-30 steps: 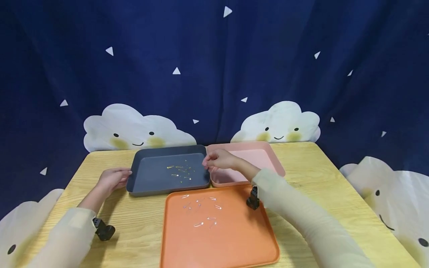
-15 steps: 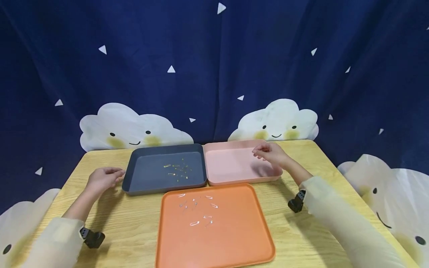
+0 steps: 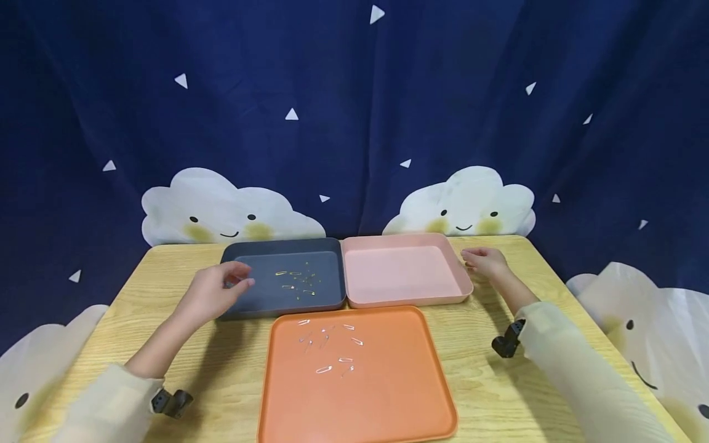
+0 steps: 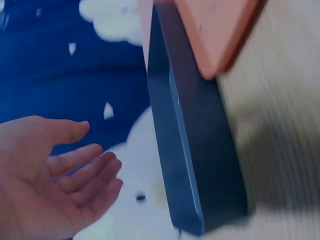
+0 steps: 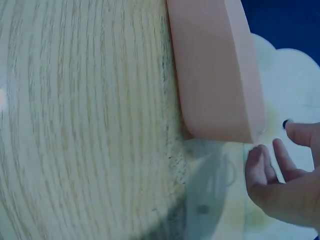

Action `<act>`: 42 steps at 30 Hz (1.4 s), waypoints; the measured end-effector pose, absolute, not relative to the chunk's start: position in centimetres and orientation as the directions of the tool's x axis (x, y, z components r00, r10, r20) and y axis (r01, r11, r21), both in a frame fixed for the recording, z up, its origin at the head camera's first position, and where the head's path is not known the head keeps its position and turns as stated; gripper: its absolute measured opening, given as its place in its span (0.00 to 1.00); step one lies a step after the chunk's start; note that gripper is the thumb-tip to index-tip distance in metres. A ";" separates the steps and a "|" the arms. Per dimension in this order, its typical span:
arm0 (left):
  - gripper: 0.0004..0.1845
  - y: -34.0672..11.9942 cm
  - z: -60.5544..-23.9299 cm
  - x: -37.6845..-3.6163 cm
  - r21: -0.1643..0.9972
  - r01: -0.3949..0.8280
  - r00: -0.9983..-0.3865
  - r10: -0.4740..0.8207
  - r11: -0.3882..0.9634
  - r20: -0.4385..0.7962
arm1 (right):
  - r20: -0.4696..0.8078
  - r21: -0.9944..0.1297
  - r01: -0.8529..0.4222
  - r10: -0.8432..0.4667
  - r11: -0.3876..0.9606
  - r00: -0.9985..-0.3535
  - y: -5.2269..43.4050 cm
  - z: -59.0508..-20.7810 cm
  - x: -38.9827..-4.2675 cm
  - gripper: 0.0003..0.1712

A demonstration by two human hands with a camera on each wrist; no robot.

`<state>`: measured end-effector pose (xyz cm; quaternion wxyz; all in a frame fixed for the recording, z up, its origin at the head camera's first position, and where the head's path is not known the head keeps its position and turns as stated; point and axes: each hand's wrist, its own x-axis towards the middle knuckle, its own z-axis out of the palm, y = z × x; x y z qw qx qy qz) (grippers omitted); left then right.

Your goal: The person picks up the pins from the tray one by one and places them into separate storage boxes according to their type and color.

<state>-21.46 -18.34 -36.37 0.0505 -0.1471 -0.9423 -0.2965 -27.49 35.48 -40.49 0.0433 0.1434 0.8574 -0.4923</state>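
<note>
My left hand (image 3: pixel 213 292) is raised over the left end of the dark grey tray (image 3: pixel 266 298), thumb and fingers apart. In the left wrist view the palm (image 4: pixel 30 185) shows and nothing is in the fingers. Just outside the right rim of the pink tray (image 3: pixel 404 271) is my right hand (image 3: pixel 487 263); its fingers are loosely bent and hold nothing. Gold safety pins (image 3: pixel 281 273) and tiny gold pieces are scattered on the grey tray's floor. Several silver safety pins (image 3: pixel 324 370) lie on the orange tray (image 3: pixel 399 387), towards its upper left.
The three trays sit close together on a wooden table (image 3: pixel 487 400), the orange one nearest me. A dark blue curtain (image 3: pixel 332 74) with clouds hangs behind the table. Small black cameras (image 3: pixel 172 403) are strapped to both wrists.
My right hand has moved right, from near the grey and pink trays' shared edge, across the pink tray and past its right rim. My left hand has left the grey tray's side and come up over it.
</note>
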 end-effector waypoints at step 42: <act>0.12 -5.8 -42.3 -16.3 0.393 0.622 -0.729 0.684 0.677 -0.024 | -0.499 -0.859 0.484 -0.062 0.169 -0.864 38.3 -43.2 -29.4 0.13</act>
